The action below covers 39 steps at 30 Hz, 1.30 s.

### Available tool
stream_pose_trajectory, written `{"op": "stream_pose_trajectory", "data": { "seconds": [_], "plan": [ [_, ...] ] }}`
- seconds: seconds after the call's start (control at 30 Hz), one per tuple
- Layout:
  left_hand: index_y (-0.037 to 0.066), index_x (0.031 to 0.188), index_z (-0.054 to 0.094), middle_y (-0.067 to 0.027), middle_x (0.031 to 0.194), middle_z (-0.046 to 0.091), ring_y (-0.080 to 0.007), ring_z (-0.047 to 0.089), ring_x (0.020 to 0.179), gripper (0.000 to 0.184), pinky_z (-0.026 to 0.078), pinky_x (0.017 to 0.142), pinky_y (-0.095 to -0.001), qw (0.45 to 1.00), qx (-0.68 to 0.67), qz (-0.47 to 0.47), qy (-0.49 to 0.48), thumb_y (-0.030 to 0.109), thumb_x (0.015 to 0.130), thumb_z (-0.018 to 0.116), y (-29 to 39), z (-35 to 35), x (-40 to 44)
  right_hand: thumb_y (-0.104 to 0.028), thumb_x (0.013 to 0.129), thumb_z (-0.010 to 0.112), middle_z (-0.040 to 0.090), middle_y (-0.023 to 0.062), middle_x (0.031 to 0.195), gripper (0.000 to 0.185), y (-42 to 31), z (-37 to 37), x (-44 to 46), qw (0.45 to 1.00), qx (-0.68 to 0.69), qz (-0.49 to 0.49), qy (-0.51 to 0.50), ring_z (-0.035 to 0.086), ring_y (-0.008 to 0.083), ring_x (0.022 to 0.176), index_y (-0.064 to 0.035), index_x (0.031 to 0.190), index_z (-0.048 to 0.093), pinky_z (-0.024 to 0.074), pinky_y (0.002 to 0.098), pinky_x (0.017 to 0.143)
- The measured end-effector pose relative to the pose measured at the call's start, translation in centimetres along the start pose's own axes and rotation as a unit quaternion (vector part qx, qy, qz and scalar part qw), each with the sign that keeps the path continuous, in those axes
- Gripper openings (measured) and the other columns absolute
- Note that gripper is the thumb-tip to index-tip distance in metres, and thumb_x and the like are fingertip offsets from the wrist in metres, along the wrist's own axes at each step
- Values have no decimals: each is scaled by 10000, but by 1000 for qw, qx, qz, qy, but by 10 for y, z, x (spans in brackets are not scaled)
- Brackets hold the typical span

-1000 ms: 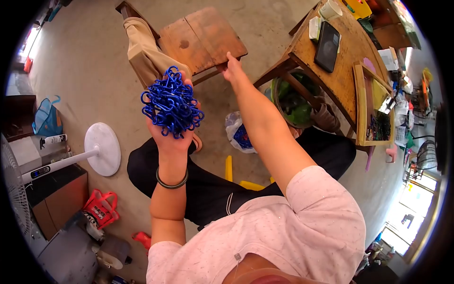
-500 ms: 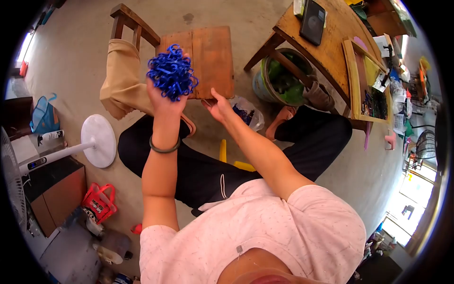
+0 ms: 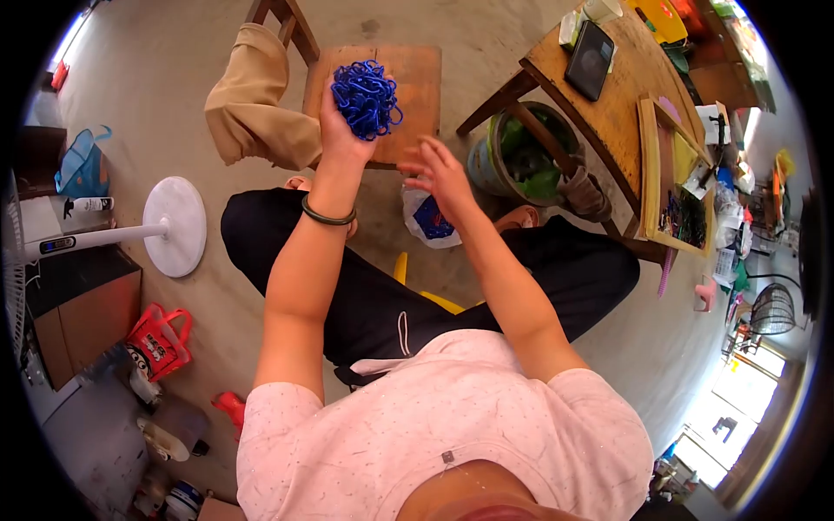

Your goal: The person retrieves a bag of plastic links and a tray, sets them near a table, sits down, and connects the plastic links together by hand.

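Note:
A tangled clump of dark blue, glossy looped pieces (image 3: 367,100) rests in my left hand (image 3: 344,139), which is raised over a wooden chair seat (image 3: 419,95). The palm faces up and the thumb is on the clump's left side; the other fingers are mostly hidden. A bangle (image 3: 328,214) circles that wrist. My right hand (image 3: 441,178), slightly blurred, is to the right and nearer my body, fingers apart and holding nothing. Just below it on the floor, a clear plastic bag (image 3: 419,227) contains more blue pieces.
At right stands a wooden table (image 3: 556,61) with a phone (image 3: 590,61) and a wooden tray (image 3: 647,174). Beneath it is a bucket (image 3: 488,167) with green contents. Beige cloth (image 3: 252,95) hangs over the chair's left side. A white fan base (image 3: 175,226) is farther left.
The view has shifted. My left hand still holds the blue clump. My right hand has moved away from the chair seat's edge, toward the right, and its fingers have spread.

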<state>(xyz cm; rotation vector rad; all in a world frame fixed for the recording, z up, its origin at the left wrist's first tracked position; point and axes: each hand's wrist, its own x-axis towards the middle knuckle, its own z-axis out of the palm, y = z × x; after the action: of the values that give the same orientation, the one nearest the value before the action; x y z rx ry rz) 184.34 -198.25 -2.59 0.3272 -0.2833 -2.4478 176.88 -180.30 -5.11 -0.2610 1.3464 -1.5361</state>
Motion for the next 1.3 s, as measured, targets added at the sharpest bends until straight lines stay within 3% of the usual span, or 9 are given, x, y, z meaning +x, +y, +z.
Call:
{"op": "stream_pose_trajectory", "data": {
  "seconds": [0.23,0.47,0.57,0.67,0.83,0.93,1.03,1.13,1.3],
  "plan": [
    [34,1083,603,-103,990,671,-207,657,875,366,550,744,-334,987,117,97,58,355,942,497,-4,-3,26,-401,950,524,425,161,1363,622,-61,34,54,999,33,-20,-9,555,270,1129,-54,1417,302,476,401,881],
    [39,1099,607,-112,1117,635,-169,595,1007,336,466,860,-293,920,337,76,185,315,916,550,7,-18,41,-399,902,604,616,80,1131,505,-19,0,139,991,-120,-43,38,563,152,1050,-24,1236,548,434,304,878],
    [76,1274,532,-74,1264,587,-197,498,1197,480,267,1018,-298,888,427,8,169,411,934,476,18,-13,39,-305,874,663,653,120,1070,429,-8,-11,133,989,-106,-53,83,593,167,1010,17,1151,606,459,267,853],
    [77,1088,635,-70,1062,645,-126,587,976,302,409,795,-215,912,399,36,94,312,903,588,40,3,40,-248,856,680,662,129,1054,400,4,-26,131,977,-152,-113,92,616,167,966,24,1139,607,472,277,841],
    [29,1131,611,-82,1125,648,-167,574,1084,387,371,959,-296,871,487,57,24,344,959,467,69,74,2,-201,829,686,685,115,957,330,1,-36,109,942,-261,-184,104,642,169,886,1,1084,634,490,289,809],
    [11,1082,617,-91,1052,658,-166,593,1025,339,410,918,-291,902,419,80,62,300,956,491,71,38,3,-163,790,698,665,86,898,263,-6,-26,93,906,-360,-204,90,635,211,858,-42,1018,652,494,319,782],
    [8,1050,616,-88,997,653,-171,600,972,307,427,896,-287,914,396,71,53,278,949,512,71,24,-4,-114,769,703,637,79,905,200,-6,9,76,732,-558,-385,69,611,235,883,-44,949,651,485,324,756],
    [6,1036,615,-81,967,650,-173,603,934,305,435,883,-291,919,388,73,21,282,946,520,84,22,-1,-142,704,722,560,65,861,188,15,43,81,725,-575,-379,-23,554,272,871,-93,867,641,473,379,731],
    [8,1028,624,-74,931,649,-167,602,894,325,441,866,-295,917,388,63,67,304,945,520,90,17,-8,-107,711,581,526,94,829,74,56,66,104,584,-699,-411,-41,542,266,803,-78,780,584,454,382,643]
  ]
}}
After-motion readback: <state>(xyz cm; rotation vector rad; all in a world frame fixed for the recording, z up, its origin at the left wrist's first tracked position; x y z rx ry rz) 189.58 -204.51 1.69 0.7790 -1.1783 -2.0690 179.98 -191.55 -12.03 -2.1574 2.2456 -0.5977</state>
